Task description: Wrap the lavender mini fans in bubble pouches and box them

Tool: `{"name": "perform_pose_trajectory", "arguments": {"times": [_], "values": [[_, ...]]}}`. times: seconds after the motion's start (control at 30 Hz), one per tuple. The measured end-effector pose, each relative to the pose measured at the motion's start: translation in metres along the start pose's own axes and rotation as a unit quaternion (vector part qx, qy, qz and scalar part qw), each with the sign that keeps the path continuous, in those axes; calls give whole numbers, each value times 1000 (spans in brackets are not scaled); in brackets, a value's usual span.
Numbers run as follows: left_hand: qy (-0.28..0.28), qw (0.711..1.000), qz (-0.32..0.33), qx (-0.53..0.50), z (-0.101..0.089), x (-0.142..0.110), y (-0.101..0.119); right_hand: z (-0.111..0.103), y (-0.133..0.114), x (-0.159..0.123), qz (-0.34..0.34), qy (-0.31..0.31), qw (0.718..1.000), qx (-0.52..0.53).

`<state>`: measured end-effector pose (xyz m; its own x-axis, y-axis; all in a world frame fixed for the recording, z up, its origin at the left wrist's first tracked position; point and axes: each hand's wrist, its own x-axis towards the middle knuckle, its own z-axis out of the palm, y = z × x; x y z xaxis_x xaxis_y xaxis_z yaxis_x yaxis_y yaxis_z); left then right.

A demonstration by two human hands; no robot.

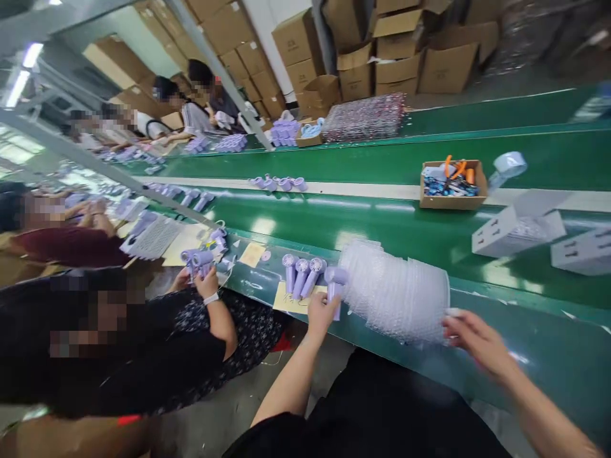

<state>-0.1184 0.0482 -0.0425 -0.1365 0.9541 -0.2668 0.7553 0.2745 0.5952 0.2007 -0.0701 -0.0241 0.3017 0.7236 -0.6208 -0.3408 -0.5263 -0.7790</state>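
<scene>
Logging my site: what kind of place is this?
Probably a factory assembly or packing line: a long green conveyor, people seated along it handling purple handheld fans, and stacked cardboard boxes behind.

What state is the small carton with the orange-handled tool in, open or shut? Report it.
Open: nothing covers the top of the carton; blue items and the orange-handled tool show in it.

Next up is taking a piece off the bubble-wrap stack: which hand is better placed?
Right, I'd judge. The right hand is at the edge of the bubble-wrap stack, while the left hand is occupied with a purple fan.
</scene>
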Motion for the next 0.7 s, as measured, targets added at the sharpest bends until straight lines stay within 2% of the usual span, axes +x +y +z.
{"name": "perform_pose_trajectory", "arguments": {"times": [0.07, 0.1, 0.17, 0.2, 0.27, 0.33, 0.4, 0.43, 0.5, 0.53, 0.57, 0.6, 0.7], "values": [[-103, 992, 21, -75, 20, -29, 26, 42, 20, -6, 39, -107, 985, 126], [-168, 979, 51, -99, 32, -45, 40, 55, 26, -7, 40, -132, 976, 167], [-275, 942, 164, -105, 56, -73, 63, 62, 31, -7, 26, -116, 969, 218], [-297, 921, 237, -82, 68, -83, 72, 55, 31, -6, 19, -79, 970, 229], [-291, 869, 400, 14, 89, -92, 82, 24, 26, -7, 11, 15, 967, 255], [-263, 788, 536, 152, 106, -89, 85, -19, 21, -13, 11, 90, 953, 291], [-260, 701, 605, 275, 119, -79, 85, -59, 20, -24, 25, 139, 938, 317], [-265, 670, 617, 316, 124, -75, 85, -75, 21, -31, 42, 157, 932, 324], [-283, 638, 619, 360, 129, -68, 88, -97, 28, -47, 86, 170, 924, 333], [-291, 637, 613, 365, 130, -67, 92, -103, 34, -56, 110, 161, 921, 337], [-297, 649, 599, 364, 130, -68, 97, -106, 40, -63, 133, 142, 920, 341], [-298, 675, 574, 354, 130, -70, 102, -106, 46, -70, 154, 115, 919, 345], [-307, 801, 443, 262, 127, -80, 122, -95, 58, -83, 182, 19, 925, 334]]}}
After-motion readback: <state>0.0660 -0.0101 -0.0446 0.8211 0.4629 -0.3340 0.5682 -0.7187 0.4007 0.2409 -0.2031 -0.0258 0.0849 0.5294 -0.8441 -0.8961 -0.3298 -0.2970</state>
